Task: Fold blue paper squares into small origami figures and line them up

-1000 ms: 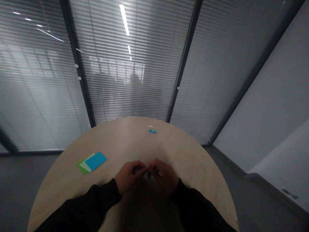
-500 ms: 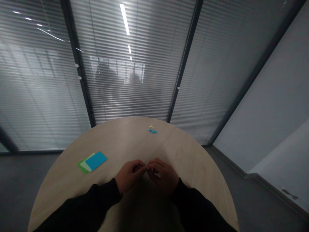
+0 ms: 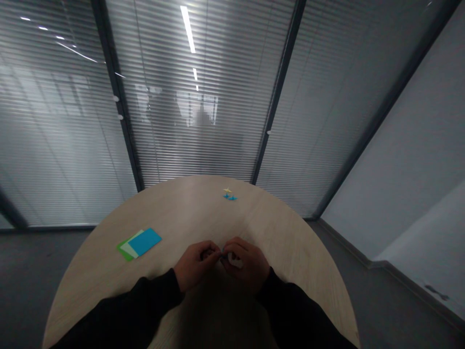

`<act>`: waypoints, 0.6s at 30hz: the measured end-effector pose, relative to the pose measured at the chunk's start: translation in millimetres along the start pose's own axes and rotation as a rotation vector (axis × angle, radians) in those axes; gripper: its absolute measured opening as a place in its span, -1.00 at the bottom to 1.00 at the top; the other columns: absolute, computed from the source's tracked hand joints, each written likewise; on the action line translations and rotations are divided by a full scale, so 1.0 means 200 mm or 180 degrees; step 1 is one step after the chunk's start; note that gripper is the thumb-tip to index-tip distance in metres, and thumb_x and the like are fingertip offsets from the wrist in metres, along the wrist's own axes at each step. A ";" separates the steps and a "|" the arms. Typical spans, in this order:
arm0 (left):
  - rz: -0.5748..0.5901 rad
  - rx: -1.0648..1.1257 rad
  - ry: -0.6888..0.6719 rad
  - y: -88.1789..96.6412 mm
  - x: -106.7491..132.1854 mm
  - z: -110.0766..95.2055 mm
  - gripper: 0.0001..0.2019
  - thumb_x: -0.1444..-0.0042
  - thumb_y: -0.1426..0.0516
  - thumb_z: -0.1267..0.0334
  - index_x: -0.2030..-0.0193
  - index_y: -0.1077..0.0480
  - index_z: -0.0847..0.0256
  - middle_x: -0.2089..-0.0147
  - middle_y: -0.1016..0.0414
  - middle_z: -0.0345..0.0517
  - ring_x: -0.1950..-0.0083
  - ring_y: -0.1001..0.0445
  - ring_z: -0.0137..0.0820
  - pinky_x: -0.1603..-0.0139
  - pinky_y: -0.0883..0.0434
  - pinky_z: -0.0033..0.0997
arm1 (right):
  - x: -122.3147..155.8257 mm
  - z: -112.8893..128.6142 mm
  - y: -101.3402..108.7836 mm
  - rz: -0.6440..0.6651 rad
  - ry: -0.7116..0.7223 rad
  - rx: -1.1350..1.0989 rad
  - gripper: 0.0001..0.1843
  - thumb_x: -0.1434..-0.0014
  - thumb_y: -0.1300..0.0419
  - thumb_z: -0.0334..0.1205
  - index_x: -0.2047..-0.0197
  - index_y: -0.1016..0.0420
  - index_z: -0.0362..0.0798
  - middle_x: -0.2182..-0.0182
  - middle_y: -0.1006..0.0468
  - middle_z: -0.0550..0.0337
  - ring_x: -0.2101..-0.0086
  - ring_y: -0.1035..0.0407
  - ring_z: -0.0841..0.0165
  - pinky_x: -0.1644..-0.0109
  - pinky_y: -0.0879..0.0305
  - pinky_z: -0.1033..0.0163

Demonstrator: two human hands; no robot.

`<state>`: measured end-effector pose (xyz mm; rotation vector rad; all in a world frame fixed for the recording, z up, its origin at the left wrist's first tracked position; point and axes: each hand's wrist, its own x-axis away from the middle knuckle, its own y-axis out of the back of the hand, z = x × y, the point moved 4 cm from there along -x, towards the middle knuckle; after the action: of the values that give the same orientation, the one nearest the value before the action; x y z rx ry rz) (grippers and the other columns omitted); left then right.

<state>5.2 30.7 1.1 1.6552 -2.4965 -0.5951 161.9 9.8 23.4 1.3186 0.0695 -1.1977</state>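
Observation:
My left hand [image 3: 196, 264] is closed in a pinch, its thumb and fingertips meeting near the middle of the table. Opposite it, my right hand [image 3: 247, 264] pinches too, with its fingers curled and the fingertips almost touching those of the left. A tiny dark bit shows between the two sets of fingertips, too small and dim to name. To the left lie flat sheets of paper, with a blue sheet [image 3: 144, 242] overlapping a pale green sheet [image 3: 128, 248] and a brighter green sheet [image 3: 122, 247].
Toward the far edge of the round wooden table [image 3: 189, 208] sit small folded paper shapes: a yellow one [image 3: 227, 190] behind blue ones [image 3: 232, 198]. Glass panels with blinds [image 3: 203, 150] stand beyond the table, and a pale wall [image 3: 410, 169] is on the right.
Both hands stay in nearly the same place. The right fingers have shifted slightly, and a dark bit between the fingertips shows a little more.

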 end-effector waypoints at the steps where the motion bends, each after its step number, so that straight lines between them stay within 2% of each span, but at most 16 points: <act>1: -0.0032 -0.0006 -0.0013 0.00 0.00 0.00 -0.70 -0.17 -0.11 0.02 0.31 -0.45 0.26 0.42 -0.44 -0.16 0.39 -0.33 -0.39 0.37 -0.26 -0.42 | 0.00 0.00 0.00 -0.0032 -0.0037 0.0011 -0.93 -0.14 -0.20 -0.31 0.26 -0.45 -0.05 0.33 -0.52 0.13 0.46 -0.34 0.42 0.39 -0.29 0.34; 4: -0.0219 0.0032 -0.0190 0.00 0.01 -0.02 -0.72 -0.17 -0.12 0.02 0.29 -0.43 0.23 0.34 -0.46 -0.13 0.32 -0.38 -0.35 0.31 -0.31 -0.39 | 0.00 -0.01 -0.01 -0.0100 -0.0276 -0.0120 -0.94 -0.12 -0.20 -0.33 0.28 -0.46 -0.04 0.36 -0.51 0.17 0.50 -0.33 0.44 0.41 -0.28 0.34; 6: -0.0258 0.0306 -0.0222 0.00 0.01 -0.03 -0.72 -0.17 -0.13 0.02 0.26 -0.42 0.22 0.31 -0.48 -0.11 0.29 -0.41 -0.33 0.28 -0.34 -0.38 | 0.00 -0.02 -0.01 -0.0175 -0.0559 -0.0343 -0.95 -0.08 -0.21 -0.35 0.33 -0.46 -0.04 0.41 -0.48 0.21 0.53 -0.33 0.46 0.43 -0.27 0.35; 10: -0.0222 0.1380 0.0165 -0.03 0.01 0.00 -0.64 -0.12 -0.20 -0.01 0.09 -0.37 0.21 0.24 -0.52 -0.09 0.24 -0.48 -0.33 0.21 -0.38 -0.33 | 0.02 -0.07 -0.03 -0.0387 -0.1344 -0.1090 -0.94 -0.04 -0.24 -0.28 0.37 -0.42 -0.04 0.50 -0.48 0.24 0.52 -0.39 0.42 0.44 -0.32 0.34; 13: 0.0064 0.2158 0.0499 -0.09 0.02 0.02 -0.58 -0.05 -0.28 -0.02 0.09 -0.36 0.23 0.22 -0.52 -0.06 0.22 -0.51 -0.33 0.16 -0.41 -0.28 | 0.03 -0.10 -0.05 -0.0374 -0.1796 -0.1782 -0.89 -0.08 -0.23 -0.20 0.33 -0.42 -0.04 0.51 -0.51 0.23 0.50 -0.42 0.40 0.44 -0.35 0.33; 16: 0.0312 0.2689 0.0723 -0.15 0.03 0.02 -0.58 -0.02 -0.32 0.02 0.11 -0.38 0.26 0.27 -0.51 -0.09 0.28 -0.50 -0.37 0.20 -0.40 -0.32 | 0.04 -0.12 -0.06 -0.0387 -0.1919 -0.2095 -0.87 -0.10 -0.21 -0.18 0.29 -0.41 -0.04 0.49 -0.51 0.24 0.50 -0.40 0.41 0.44 -0.35 0.32; 18: 0.0282 0.2927 0.0750 -0.16 0.04 0.00 -0.60 -0.01 -0.34 0.05 0.14 -0.39 0.26 0.29 -0.50 -0.12 0.29 -0.49 -0.41 0.18 -0.39 -0.34 | 0.04 -0.11 -0.06 -0.0411 -0.1844 -0.2132 -0.86 -0.11 -0.21 -0.18 0.26 -0.43 -0.03 0.46 -0.52 0.22 0.47 -0.41 0.40 0.43 -0.35 0.32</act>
<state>29.6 13.0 -12.0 1.6379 -2.7871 0.8453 169.4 24.4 1.8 0.3680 0.1245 -1.4580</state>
